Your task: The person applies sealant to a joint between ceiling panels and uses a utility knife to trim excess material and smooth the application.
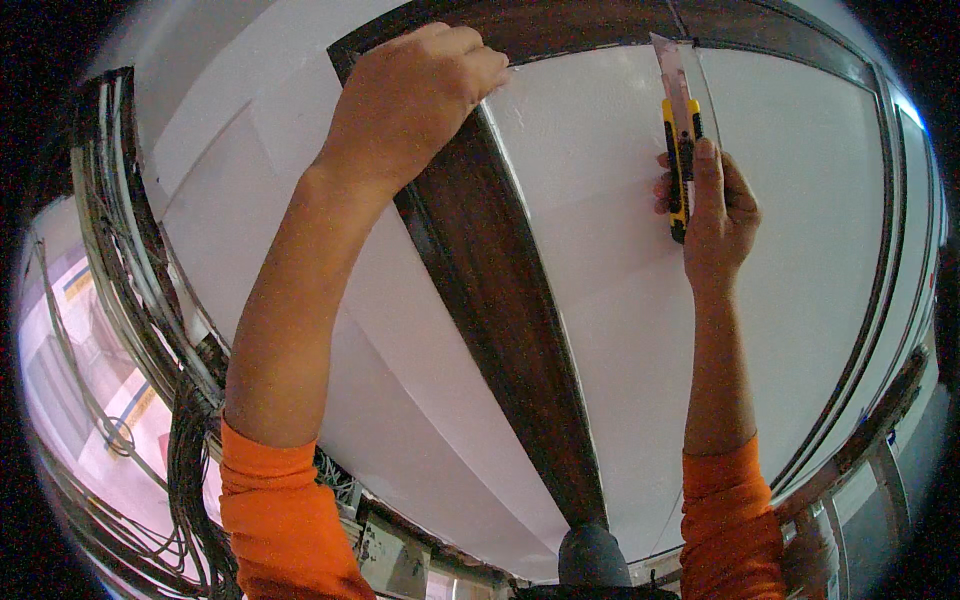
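In my right hand (722, 210) is a yellow and black utility knife (680, 150), its blade extended and pointing up. The blade tip sits at the lower edge of a dark brown wood-look trim band (600, 22), close to a seam in it. My left hand (425, 85) is raised at the left corner of that band, where a long dark brown strip (500, 290) runs down from it. Its fingers are curled closed; whatever lies in them is hidden. Both forearms reach up in orange sleeves.
White panels (620, 250) flank the dark strip. Bundled cables (150, 270) hang at the left, with looser black wires (190, 480) below. Dark framing (880, 250) curves along the right. A grey rounded object (593, 557) stands at the bottom.
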The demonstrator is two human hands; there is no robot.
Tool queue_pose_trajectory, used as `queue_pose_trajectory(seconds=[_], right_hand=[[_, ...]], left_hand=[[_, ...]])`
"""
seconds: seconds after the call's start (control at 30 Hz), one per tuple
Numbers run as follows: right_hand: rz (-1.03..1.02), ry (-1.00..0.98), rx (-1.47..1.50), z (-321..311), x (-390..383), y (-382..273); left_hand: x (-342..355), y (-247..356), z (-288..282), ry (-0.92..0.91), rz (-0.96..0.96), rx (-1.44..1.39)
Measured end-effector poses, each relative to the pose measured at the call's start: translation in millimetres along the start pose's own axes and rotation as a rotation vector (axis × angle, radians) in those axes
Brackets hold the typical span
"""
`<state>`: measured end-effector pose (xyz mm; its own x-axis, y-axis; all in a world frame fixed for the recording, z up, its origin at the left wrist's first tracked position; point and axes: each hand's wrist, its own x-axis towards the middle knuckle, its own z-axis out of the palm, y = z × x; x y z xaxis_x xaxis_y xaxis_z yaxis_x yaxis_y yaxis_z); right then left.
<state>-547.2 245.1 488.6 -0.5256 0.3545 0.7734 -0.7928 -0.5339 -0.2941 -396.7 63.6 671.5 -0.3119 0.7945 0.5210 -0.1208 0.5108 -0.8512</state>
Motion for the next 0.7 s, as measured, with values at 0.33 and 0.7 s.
queue_pose_trajectory(seconds=[0.33, 0.7], right_hand=[[0.002, 0.009, 0.003, 1.5, -2.3, 0.0], [-0.313, -0.237, -0.394, 25.7, 14.2, -27.2]], left_hand=[[-2.4, 4.6, -0.7, -0.024, 0.013, 0.104], [-34.7, 10.7, 16.4, 0.23, -0.333, -0.325]])
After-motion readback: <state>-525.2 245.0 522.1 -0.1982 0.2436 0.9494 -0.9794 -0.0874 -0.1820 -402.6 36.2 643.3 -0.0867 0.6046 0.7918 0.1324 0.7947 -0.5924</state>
